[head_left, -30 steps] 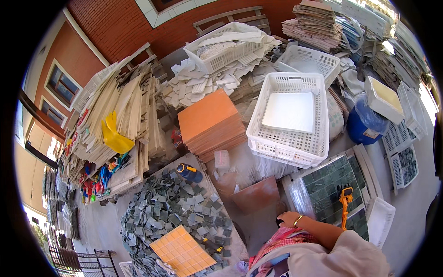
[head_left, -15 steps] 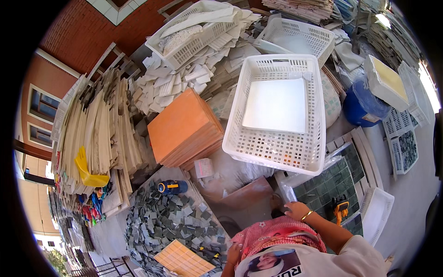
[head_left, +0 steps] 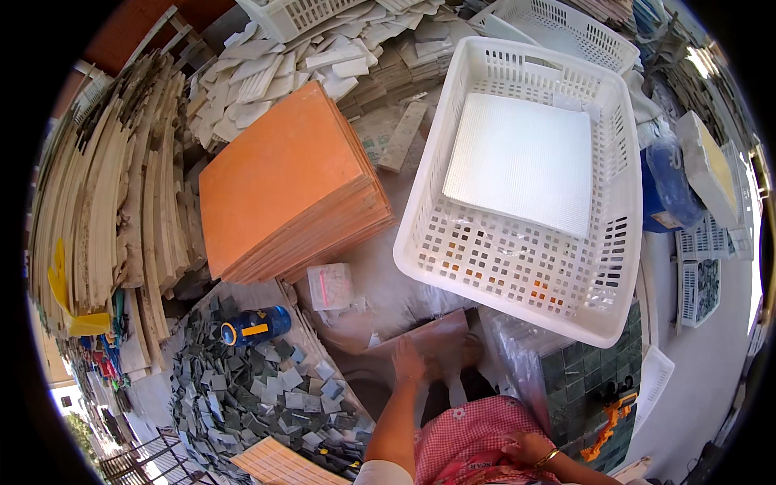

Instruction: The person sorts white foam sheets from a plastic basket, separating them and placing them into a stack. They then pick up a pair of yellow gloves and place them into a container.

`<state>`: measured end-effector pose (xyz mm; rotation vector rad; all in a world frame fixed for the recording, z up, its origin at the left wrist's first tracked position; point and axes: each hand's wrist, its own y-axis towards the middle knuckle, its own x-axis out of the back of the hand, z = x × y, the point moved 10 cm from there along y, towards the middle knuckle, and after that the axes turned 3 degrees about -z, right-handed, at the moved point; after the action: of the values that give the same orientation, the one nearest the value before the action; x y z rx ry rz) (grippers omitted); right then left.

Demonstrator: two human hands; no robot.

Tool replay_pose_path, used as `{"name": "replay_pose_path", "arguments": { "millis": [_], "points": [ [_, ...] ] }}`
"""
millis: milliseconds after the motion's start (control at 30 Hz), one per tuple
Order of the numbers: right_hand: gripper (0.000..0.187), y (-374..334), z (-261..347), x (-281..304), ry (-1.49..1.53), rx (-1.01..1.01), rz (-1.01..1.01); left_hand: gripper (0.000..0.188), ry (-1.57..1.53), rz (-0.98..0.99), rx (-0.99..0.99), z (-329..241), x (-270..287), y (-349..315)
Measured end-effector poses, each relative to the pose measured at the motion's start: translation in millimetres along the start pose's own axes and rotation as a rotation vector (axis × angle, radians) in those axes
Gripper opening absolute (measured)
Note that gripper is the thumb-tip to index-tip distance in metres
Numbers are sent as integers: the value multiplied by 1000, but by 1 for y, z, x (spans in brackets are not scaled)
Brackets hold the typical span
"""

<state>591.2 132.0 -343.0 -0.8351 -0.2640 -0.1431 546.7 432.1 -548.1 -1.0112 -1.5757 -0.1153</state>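
Observation:
My left hand point(head_left: 407, 360) is stretched forward over the edge of a brown board point(head_left: 440, 327), its fingers extended and nothing seen in them; I cannot tell whether it touches the board. Close to my body, my right hand point(head_left: 527, 449), a bangle at its wrist, hangs in front of the red checked apron point(head_left: 477, 432) with fingers loosely apart. Left of my left arm lies a heap of small dark stone tiles point(head_left: 259, 380). A yellow gridded tray point(head_left: 283, 465) rests on the heap's near side. To the right, an orange-and-black tool point(head_left: 612, 420) lies on dark green tiles point(head_left: 574, 364).
A large white crate point(head_left: 517, 299) holding white ribbed sheets point(head_left: 521, 162) stands ahead. Left of it are stacked orange boards point(head_left: 283, 182), a small lidded plastic tub point(head_left: 330, 287) and a blue bottle point(head_left: 257, 326). Wooden planks point(head_left: 105, 186) lean at far left; a blue barrel point(head_left: 669, 182) stands right.
My left hand has moved from beside my waist forward to the brown board. My right hand has drawn back from the green tiles to the apron. The view has tilted down and closer.

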Motion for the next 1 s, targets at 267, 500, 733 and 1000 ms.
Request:
{"name": "replay_pose_path", "arguments": {
  "millis": [267,500,733,1000],
  "points": [
    [36,36,-36,-17,-7,-101,-117,44,285,460,56,3,-22,29],
    [31,45,-23,-35,82,-64,-151,27,136,567,-213,11,-121,-49],
    [33,38,-19,-34,67,-263,-114,29,-126,473,-207,-1,-40,-79],
    [85,23,90,-56,1576,-495,184,28,-159,330,-401,-30,140,-174]
  ]
}}
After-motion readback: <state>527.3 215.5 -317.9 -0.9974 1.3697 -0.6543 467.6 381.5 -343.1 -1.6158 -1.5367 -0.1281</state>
